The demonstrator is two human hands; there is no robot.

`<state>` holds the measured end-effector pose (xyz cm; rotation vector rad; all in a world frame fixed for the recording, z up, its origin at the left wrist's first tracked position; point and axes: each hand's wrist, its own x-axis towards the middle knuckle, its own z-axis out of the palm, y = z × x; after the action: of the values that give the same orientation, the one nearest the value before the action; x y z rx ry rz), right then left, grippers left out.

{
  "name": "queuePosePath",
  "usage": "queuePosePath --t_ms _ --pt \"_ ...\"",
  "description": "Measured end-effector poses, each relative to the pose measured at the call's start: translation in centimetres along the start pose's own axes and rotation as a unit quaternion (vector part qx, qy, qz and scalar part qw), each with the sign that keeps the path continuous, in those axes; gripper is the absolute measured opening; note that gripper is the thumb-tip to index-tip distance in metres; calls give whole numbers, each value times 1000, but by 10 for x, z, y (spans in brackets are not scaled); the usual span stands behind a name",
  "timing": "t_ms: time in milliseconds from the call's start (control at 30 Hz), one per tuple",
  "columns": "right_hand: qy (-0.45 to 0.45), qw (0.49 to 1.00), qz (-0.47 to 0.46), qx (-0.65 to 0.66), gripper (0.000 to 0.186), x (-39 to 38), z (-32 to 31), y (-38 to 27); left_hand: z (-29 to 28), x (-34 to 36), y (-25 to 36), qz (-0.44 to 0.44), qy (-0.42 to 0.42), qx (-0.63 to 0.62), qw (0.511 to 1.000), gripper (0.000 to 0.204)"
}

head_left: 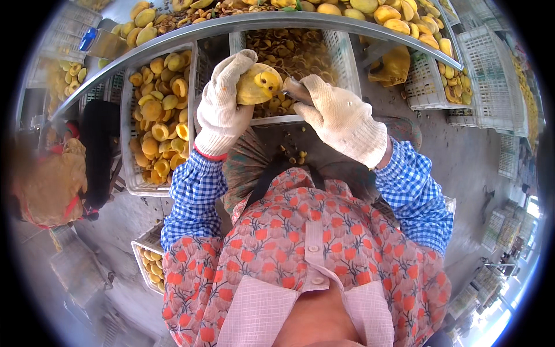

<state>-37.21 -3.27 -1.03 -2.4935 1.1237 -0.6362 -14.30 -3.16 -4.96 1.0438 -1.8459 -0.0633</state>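
My left hand (221,110), in a white knit glove, is closed round a yellow peach (250,87). Dark holes mark the peach's right side, and some of it is hidden by the fingers. My right hand (345,118), gloved too, grips a short dark metal tool (296,91); its tip points at the peach with a small gap between. Most of the tool's handle is covered by the glove. Below both hands, a white crate (342,52) holds brown and yellow fruit scraps. To the left, another white crate (128,124) is full of yellow peach halves.
A metal table edge (254,24) curves across the far side, with whole peaches (364,6) and scraps on top. More crates (425,87) of fruit stand at the right. A person (49,179) is at far left. A small crate (140,254) sits behind my left arm.
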Motion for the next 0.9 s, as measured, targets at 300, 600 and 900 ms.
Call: queuePosePath --t_ms 300,600,900 --pt "42 968 19 -248 15 1 0 10 11 11 16 -45 -56 121 990 55" --pt "2 978 130 -162 23 -14 -2 53 19 7 1 -133 12 52 990 50" --pt "2 999 51 -11 24 -7 -10 3 26 6 6 -73 65 -28 995 42"
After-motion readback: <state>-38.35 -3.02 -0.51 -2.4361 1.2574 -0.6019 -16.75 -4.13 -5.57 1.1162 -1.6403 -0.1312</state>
